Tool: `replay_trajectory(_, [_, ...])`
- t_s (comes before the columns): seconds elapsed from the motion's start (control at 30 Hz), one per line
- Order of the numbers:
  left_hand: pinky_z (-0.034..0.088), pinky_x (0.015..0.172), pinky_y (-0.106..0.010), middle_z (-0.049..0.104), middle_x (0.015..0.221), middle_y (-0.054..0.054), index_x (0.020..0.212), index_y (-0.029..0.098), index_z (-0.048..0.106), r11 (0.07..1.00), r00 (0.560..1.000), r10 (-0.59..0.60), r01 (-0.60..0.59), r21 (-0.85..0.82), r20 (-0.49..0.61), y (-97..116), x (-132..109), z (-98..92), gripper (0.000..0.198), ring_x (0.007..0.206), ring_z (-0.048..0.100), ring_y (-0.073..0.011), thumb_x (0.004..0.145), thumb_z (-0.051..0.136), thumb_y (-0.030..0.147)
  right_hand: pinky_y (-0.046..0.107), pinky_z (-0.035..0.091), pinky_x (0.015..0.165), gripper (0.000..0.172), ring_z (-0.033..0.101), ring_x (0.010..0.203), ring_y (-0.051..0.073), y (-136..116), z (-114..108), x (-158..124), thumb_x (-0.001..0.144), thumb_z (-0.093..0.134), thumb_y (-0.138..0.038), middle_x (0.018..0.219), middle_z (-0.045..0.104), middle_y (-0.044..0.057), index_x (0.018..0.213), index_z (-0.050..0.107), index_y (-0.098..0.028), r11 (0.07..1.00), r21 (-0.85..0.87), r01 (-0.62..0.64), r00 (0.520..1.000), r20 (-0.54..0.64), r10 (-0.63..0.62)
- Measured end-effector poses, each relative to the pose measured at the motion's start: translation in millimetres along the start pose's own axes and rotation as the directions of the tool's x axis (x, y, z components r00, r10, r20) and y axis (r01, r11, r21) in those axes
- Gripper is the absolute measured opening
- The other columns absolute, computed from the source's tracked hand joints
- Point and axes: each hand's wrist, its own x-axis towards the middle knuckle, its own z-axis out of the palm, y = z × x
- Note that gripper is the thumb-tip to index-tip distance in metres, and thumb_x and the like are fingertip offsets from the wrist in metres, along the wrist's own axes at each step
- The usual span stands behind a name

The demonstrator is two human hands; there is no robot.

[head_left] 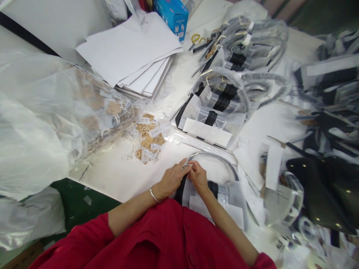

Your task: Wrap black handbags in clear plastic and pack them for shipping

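Head view: left hand (171, 180) and right hand (199, 178) sit close, fingers (197, 167) narrow, any hold unclear, the wrapped handle (224, 159) arching rightward, nearer the right hand.

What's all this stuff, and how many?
Table: one, white, centre.
Nearest bundle: one, black and clear, front centre.
Farther bundles: several, same colours, behind.
Tags: many, brown and white, left of centre.
Plastic bag: one, clear, left.
Paper stack: one, white, back.
Box: one, blue, behind the paper.
Loops: some, yellow, beside the box.
Heap: one, mostly black, right.
Sack: one, whitish, lower left.
Floor: one, green, lower left.
Bracelet: one, silvery, left wrist.
Shirt: one, red, bottom.
Left fingers: one hand's, front centre.
Right fingers: one hand's, beside them.
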Motion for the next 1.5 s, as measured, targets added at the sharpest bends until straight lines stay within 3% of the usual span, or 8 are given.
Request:
replay_trajectory(0.33, [0.045, 0.082, -0.028, 0.061, 0.109, -0.004, 0.099, 0.024, 0.067, 0.974, 0.998, 0.064, -0.058, -0.218, 0.021, 1.3, 30.2, -20.6, 0.02, 0.085, 0.056, -0.017, 0.087, 0.051, 0.023, 0.026, 0.046, 0.053, 0.041, 0.058, 0.05, 0.015, -3.3, -5.8, 4.1, 0.084, 0.054, -0.044, 0.059, 0.062, -0.006, 0.12, 0.055, -0.023, 0.998, 0.068, -0.016, 0.993, 0.12, 0.008])
replay_trajectory(0.57, [0.038, 0.063, -0.025, 0.057, 0.068, 0.004, 0.102, 0.022, 0.064, 0.952, 0.99, -0.141, 0.136, -0.275, 0.0, -19.5, 34.7, -5.2, 0.022, 0.062, 0.051, -0.0146, 0.081, 0.06, 0.029, 0.027, 0.049, 0.055, 0.033, 0.057, 0.054, 0.015, 1.3, 2.5, -2.3, 0.09, 0.045, -0.047, 0.068, 0.062, -0.001, 0.102, 0.064, -0.023, 0.996, 0.084, 0.028, 1.0, -0.001, -0.028])
replay_trajectory(0.8, [0.043, 0.073, -0.028, 0.065, 0.08, -0.001, 0.082, 0.021, 0.064, 0.919, 0.928, -0.308, 0.233, -0.318, -0.211, -29.3, 12.7, -17.7, 0.01, 0.077, 0.057, -0.0178, 0.08, 0.055, 0.023, 0.03, 0.051, 0.075, 0.028, 0.06, 0.085, 0.018, 7.0, -4.0, -2.5, 0.088, 0.045, -0.03, 0.102, 0.063, 0.007, 0.101, 0.07, -0.023, 0.981, -0.061, 0.185, 0.981, -0.051, -0.188])
replay_trajectory(0.93, [0.044, 0.083, -0.032, 0.064, 0.087, -0.004, 0.092, 0.021, 0.064, 0.992, 0.961, -0.121, 0.111, -0.051, -0.25, -31.0, -5.4, -31.3, 0.017, 0.086, 0.057, -0.0193, 0.089, 0.048, 0.025, 0.03, 0.051, 0.074, 0.041, 0.056, 0.079, 0.016, -2.0, -1.7, -4.1, 0.082, 0.057, -0.026, 0.108, 0.057, 0.007, 0.123, 0.061, -0.025, 0.941, -0.173, 0.29, 0.957, 0.037, -0.288])
replay_trajectory(1.07, [0.043, 0.083, -0.031, 0.062, 0.082, -0.005, 0.095, 0.022, 0.067, 0.981, 0.987, 0.133, -0.119, 0.152, -0.087, -20.9, -19.6, -33.6, 0.026, 0.083, 0.055, -0.019, 0.096, 0.041, 0.027, 0.032, 0.048, 0.083, 0.023, 0.056, 0.09, 0.019, -6.5, 6.7, -0.7, 0.083, 0.06, -0.022, 0.101, 0.057, 0.006, 0.103, 0.071, -0.025, 0.849, -0.36, 0.387, 0.922, 0.122, -0.368])
replay_trajectory(1.17, [0.045, 0.083, -0.032, 0.062, 0.084, -0.006, 0.092, 0.022, 0.066, 0.983, 0.991, 0.111, -0.098, 0.153, -0.08, -23.7, -27.6, -29.8, 0.028, 0.083, 0.056, -0.019, 0.096, 0.039, 0.026, 0.031, 0.048, 0.08, 0.017, 0.057, 0.09, 0.02, -1.8, 6.7, 3.2, 0.086, 0.057, -0.022, 0.096, 0.058, 0.006, 0.091, 0.072, -0.025, 0.844, -0.457, 0.281, 0.957, 0.061, -0.285])
replay_trajectory(1.3, [0.047, 0.073, -0.031, 0.062, 0.082, -0.003, 0.093, 0.022, 0.062, 0.981, 0.968, -0.153, 0.173, 0.087, -0.196, -45.3, -39.8, -23.4, 0.024, 0.076, 0.057, -0.0186, 0.094, 0.04, 0.031, 0.03, 0.049, 0.081, 0.022, 0.06, 0.087, 0.018, 3.6, -1.8, 0.3, 0.088, 0.057, -0.027, 0.098, 0.062, 0.004, 0.106, 0.07, -0.027, 0.887, -0.4, 0.229, 0.973, 0.096, -0.208])
replay_trajectory(1.5, [0.046, 0.077, -0.032, 0.063, 0.08, -0.004, 0.084, 0.023, 0.061, 0.963, 0.977, 0.18, -0.198, 0.184, 0.111, -45.1, -63.5, -11.0, 0.024, 0.078, 0.058, -0.0202, 0.092, 0.038, 0.027, 0.039, 0.046, 0.092, 0.066, 0.06, 0.105, 0.024, 3.2, -29.2, -28.6, 0.08, 0.07, -0.041, 0.122, 0.063, 0.009, 0.14, 0.047, -0.024, 0.844, -0.465, 0.266, 0.961, 0.195, -0.196])
